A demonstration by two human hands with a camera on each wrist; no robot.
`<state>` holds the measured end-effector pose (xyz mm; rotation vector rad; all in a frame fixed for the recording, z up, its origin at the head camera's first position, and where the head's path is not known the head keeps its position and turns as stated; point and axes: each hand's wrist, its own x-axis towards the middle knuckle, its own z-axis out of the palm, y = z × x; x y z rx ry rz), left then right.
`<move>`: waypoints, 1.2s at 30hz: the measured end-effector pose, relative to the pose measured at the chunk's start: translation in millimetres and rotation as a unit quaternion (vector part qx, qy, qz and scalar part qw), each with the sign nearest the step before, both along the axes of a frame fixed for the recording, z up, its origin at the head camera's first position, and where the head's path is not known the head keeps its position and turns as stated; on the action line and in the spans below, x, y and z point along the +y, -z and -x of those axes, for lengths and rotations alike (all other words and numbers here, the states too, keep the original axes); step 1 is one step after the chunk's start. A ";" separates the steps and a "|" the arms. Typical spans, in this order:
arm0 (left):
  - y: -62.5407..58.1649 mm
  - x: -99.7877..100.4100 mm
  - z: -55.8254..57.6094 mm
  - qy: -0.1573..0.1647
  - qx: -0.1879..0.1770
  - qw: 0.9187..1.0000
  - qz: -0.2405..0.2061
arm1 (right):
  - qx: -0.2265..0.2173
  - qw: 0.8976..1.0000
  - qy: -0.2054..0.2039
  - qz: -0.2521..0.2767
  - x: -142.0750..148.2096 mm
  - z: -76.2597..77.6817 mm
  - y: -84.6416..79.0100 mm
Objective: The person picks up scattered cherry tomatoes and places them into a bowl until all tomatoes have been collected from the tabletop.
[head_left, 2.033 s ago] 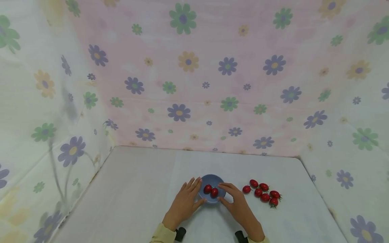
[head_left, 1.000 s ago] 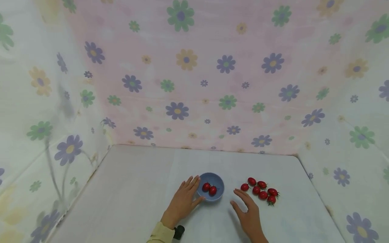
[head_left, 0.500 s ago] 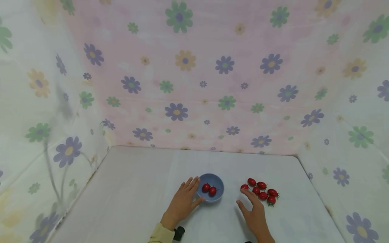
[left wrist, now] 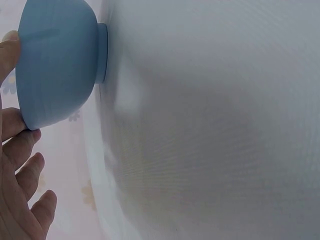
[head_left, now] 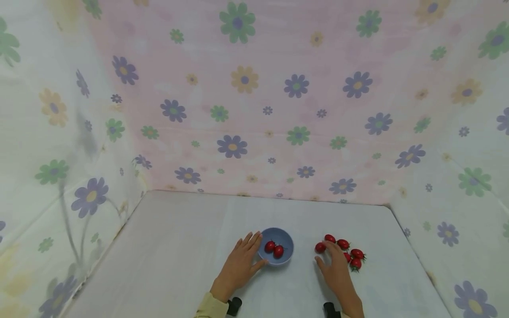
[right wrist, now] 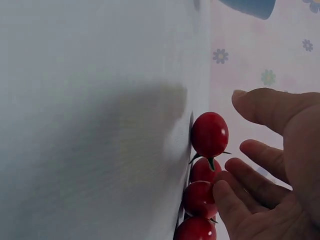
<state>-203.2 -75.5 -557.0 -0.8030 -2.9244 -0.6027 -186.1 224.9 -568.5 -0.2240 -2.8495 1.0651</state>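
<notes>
A small blue bowl [head_left: 284, 258] stands on the white table and holds two red cherry tomatoes [head_left: 274, 248]. My left hand [head_left: 241, 262] lies beside it, fingers straight, thumb and fingertips against the bowl's wall [left wrist: 55, 65]. A loose cluster of several cherry tomatoes [head_left: 350, 254] lies to the right of the bowl. My right hand [head_left: 336, 266] reaches over that cluster with fingers loosely spread. In the right wrist view its fingers [right wrist: 265, 160] hover at the tomatoes [right wrist: 209, 134], pinching none that I can see.
The white table [head_left: 179, 247] is walled by floral cloth at the back [head_left: 254, 110] and on both sides. The bowl's foot [right wrist: 247, 6] shows at the top of the right wrist view. Bare tabletop lies left of the bowl.
My right hand left the bowl's right side and moved right and forward onto the tomato cluster. The left hand and the bowl stayed put.
</notes>
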 end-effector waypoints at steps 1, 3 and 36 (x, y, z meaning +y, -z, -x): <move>0.4 0.0 -0.1 0.000 0.001 1.000 -0.002 | -0.001 1.000 0.000 -0.004 0.4 1.1 -0.3; 0.8 0.1 -0.2 0.000 0.003 1.000 -0.003 | 0.000 1.000 -0.001 -0.008 0.7 3.0 -0.6; 5.1 0.6 0.6 -0.001 -0.001 1.000 -0.015 | 0.030 0.999 -0.039 0.018 1.0 15.7 12.5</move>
